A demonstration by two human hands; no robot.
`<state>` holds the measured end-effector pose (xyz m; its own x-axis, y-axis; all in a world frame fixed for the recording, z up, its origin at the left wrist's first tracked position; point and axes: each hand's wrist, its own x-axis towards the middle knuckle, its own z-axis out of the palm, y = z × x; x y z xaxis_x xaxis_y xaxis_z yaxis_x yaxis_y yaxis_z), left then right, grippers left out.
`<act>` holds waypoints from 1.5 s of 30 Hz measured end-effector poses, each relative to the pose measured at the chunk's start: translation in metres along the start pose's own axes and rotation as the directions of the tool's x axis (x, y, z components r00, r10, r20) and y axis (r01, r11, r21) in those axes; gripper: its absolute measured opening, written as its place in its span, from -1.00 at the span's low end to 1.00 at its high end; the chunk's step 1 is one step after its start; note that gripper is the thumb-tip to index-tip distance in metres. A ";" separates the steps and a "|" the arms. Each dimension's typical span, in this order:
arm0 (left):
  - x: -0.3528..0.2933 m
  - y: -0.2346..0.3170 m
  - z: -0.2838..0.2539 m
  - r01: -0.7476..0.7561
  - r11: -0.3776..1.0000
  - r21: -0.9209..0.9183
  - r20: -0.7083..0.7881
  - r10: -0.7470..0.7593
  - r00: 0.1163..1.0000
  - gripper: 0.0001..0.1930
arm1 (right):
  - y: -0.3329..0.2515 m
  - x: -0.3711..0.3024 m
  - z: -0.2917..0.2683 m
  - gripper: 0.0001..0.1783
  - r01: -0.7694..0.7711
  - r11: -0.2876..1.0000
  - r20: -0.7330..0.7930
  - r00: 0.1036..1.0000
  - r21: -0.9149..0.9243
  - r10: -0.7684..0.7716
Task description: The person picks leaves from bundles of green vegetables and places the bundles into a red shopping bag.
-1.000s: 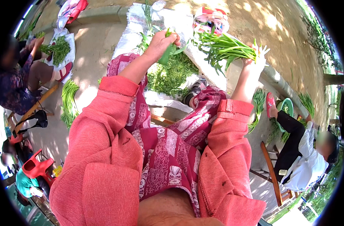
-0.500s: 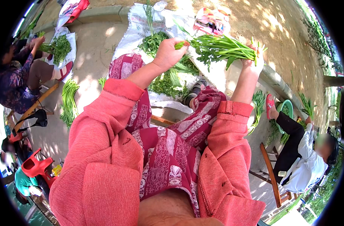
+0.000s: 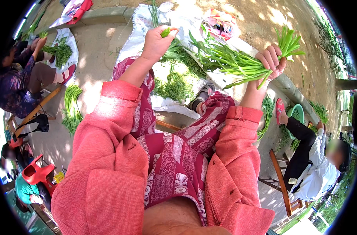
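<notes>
My right hand (image 3: 269,62) is closed around a bunch of leafy green vegetable stems (image 3: 237,62). The bunch lies nearly level, leaves toward the middle, with the pale stem ends fanning out past my fist. Farther left, my left hand (image 3: 158,42) is raised, its fingers pinched on a short piece of green stem (image 3: 166,33). Beneath and between my hands, a pile of loose, trimmed greens (image 3: 176,83) lies on a white woven sack (image 3: 141,29). My hands are apart from each other, and neither touches the pile.
Long-stemmed bundles lie on the ground at left (image 3: 72,107) and right (image 3: 267,113). A colourful bag (image 3: 220,23) rests at the sack's far edge, near a stone kerb (image 3: 290,88). Seated people are at both sides, the right one beside a green basin (image 3: 296,115). A red stool (image 3: 38,172) stands behind left.
My left hand has moved left and away from the bunch with the stem piece. My right hand has shifted right, and the stem ends now stick out farther beyond it.
</notes>
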<state>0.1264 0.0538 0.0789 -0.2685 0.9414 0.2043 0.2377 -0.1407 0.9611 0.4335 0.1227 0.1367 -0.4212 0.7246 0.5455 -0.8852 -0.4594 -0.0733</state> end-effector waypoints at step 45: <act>-0.034 0.016 0.063 0.005 1.000 -0.003 0.347 -0.003 0.938 -0.80 | -0.002 0.005 -0.012 -0.82 0.202 0.970 -0.453 0.884 0.136 -0.120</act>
<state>0.1983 0.0392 0.0759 0.0718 0.9897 0.1238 0.2332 -0.1373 0.9627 0.4306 0.1331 0.1300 -0.3550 0.9280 0.1130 -0.9167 -0.3692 0.1530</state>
